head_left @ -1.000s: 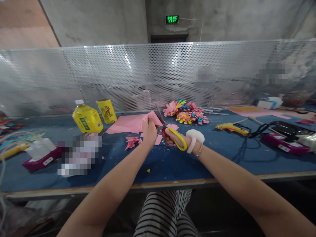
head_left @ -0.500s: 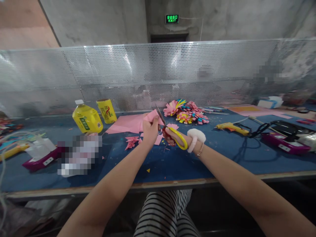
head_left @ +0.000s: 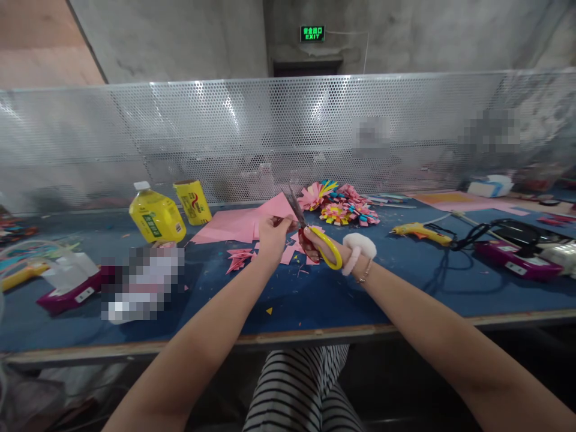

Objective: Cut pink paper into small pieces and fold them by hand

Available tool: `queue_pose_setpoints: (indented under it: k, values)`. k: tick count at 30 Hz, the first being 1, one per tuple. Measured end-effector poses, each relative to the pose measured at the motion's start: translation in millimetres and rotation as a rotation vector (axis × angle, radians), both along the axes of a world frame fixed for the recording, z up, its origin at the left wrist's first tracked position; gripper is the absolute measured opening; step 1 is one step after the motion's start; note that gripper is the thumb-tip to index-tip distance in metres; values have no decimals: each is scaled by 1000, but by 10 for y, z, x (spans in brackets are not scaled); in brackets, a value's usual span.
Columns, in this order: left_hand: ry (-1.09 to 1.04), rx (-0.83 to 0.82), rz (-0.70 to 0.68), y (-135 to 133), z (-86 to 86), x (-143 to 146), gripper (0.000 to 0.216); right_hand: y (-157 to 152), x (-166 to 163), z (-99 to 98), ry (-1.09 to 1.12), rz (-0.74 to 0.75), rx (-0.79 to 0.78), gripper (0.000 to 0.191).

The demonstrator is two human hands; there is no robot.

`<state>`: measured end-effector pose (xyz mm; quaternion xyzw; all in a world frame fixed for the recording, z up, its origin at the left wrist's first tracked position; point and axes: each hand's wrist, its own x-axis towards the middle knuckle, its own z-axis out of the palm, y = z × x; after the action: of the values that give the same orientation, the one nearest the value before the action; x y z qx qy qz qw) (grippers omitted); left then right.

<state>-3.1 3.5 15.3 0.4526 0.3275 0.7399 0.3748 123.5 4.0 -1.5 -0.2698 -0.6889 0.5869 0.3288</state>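
My right hand point(head_left: 310, 240) is closed on scissors point(head_left: 330, 247) with yellow and red handles; their blades point up and away, slightly parted. My left hand point(head_left: 272, 237) pinches a sheet of pink paper point(head_left: 276, 206), whose corner rises behind the fingers, just left of the blades. Its fingertips are close to the scissors' pivot, and part of the paper is hidden by the hand. Larger pink paper point(head_left: 227, 225) lies flat to the left. Small cut pink pieces point(head_left: 288, 255) lie under the hands, and folded pink paper point(head_left: 238, 260) sits in front of my left hand.
Paper flowers point(head_left: 339, 207) stand behind my right hand. A yellow liquid bottle point(head_left: 156, 215) and a yellow can point(head_left: 193, 203) are at left. A yellow glue gun point(head_left: 420, 233) with cables lies right, beside a purple box point(head_left: 517, 260). A perforated metal screen point(head_left: 247, 132) borders the table's back.
My left hand has shifted slightly down and left, and its fingers pinch lower. More of the pink paper's corner shows. Another pink piece now lies below my right hand.
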Motion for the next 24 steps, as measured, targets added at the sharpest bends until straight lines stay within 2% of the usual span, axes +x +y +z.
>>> queue_pose_setpoints:
  k: [8, 24]
  values:
    - [-145, 9, -141, -35, 67, -11, 16, 20, 21, -16, 2, 33, -17, 43]
    - [-129, -50, -125, -34, 72, -38, 16, -8, 50, 38, -45, 28, 21, 43]
